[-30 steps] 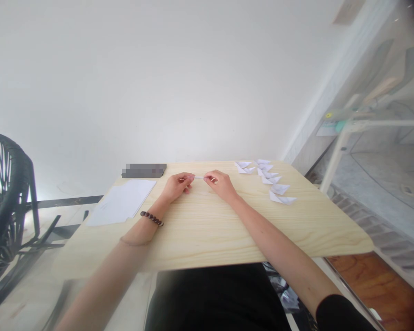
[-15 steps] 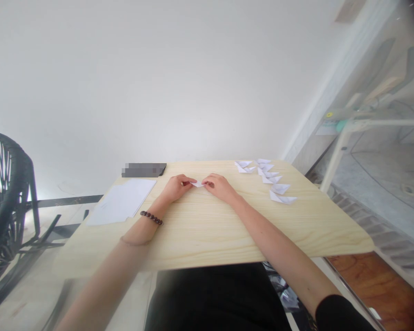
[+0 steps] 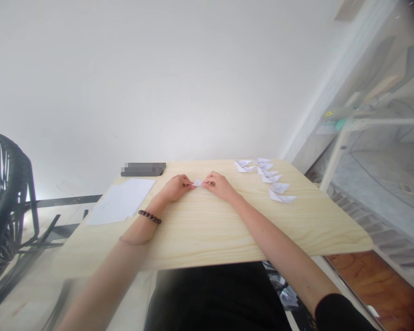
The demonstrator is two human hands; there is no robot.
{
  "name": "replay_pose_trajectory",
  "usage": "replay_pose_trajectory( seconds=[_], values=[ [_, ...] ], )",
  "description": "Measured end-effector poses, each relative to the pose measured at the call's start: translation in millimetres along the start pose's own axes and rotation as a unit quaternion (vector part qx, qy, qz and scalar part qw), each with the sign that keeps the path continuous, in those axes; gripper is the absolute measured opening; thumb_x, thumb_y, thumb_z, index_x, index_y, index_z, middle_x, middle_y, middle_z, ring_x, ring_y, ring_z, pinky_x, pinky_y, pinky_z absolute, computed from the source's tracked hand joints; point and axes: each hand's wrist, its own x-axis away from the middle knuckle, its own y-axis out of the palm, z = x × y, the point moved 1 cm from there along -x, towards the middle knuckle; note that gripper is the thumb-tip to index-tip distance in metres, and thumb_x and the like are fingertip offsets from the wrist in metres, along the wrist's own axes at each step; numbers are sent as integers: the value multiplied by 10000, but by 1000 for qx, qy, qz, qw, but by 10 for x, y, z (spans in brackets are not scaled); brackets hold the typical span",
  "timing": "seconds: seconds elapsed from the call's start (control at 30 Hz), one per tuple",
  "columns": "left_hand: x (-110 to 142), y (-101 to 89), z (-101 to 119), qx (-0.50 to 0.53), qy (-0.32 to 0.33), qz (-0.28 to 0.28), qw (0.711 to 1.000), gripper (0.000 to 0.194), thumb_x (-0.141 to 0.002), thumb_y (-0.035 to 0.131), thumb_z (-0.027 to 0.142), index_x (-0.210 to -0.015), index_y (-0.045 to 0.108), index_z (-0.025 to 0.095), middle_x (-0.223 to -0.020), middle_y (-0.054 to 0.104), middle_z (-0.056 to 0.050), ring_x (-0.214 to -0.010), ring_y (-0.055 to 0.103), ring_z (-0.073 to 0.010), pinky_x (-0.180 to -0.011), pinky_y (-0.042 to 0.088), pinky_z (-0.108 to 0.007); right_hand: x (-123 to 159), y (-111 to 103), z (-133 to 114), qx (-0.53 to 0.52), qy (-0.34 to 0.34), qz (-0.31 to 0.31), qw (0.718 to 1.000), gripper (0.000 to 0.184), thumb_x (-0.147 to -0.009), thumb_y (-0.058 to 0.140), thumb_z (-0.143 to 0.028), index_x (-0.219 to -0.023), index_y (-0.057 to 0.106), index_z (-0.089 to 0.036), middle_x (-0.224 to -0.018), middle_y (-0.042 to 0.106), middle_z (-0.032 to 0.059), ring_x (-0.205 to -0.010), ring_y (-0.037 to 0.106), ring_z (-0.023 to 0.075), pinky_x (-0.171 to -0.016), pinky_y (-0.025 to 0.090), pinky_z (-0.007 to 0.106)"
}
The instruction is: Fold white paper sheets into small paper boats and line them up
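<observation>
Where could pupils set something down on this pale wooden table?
Free tabletop: between the bare forearms, nearer than the left hand and right hand, and at the near right corner, below the pointed white paper pieces. Crowded: between the hands, small folded white paper; far right, those pieces; left, flat white paper sheets.

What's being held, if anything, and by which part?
A small folded paper, pinched at opposite ends: left-hand grip on its left end, right-hand grip on its right.
</observation>
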Motion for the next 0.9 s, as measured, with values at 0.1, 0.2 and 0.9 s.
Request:
replay_pose_trajectory(
  seconds=[0.1, 0.2, 0.9],
  values=[
    [5, 0, 24, 34, -27, 13, 999, 241, -681, 536, 412, -728, 662, 213, -726, 574, -24, -609, 487, -144, -583, 355, -255, -9, 7, 20, 2, 25, -18, 1000, 176, -775, 483, -277, -767, 626, -174, -773, 535, 22, -656, 478, 94, -645, 368, 230],
    [4, 13, 31, 16, -32, 28, 999, 250, -688, 524, 421, -719, 641, 202, -700, 538, -23, -601, 471, -140, -589, 354, -258, -17, 10, 18, 16, 26, -18, 999, 166, -778, 473, -260, -744, 606, -166, -738, 528, 19, -676, 472, 100, -654, 360, 230],
    [40, 14, 124, 264, -89, 17, 960, 349, -676, 566, 425, -872, 584, 137, -811, 634, -68, -706, 554, -140, -652, 398, -248, -12, -37, -25, -104, -26, 59, 992, 177, -824, 387, -279, -838, 523, -168, -903, 499, 55, -693, 499, 91, -624, 431, 215]
  ],
)
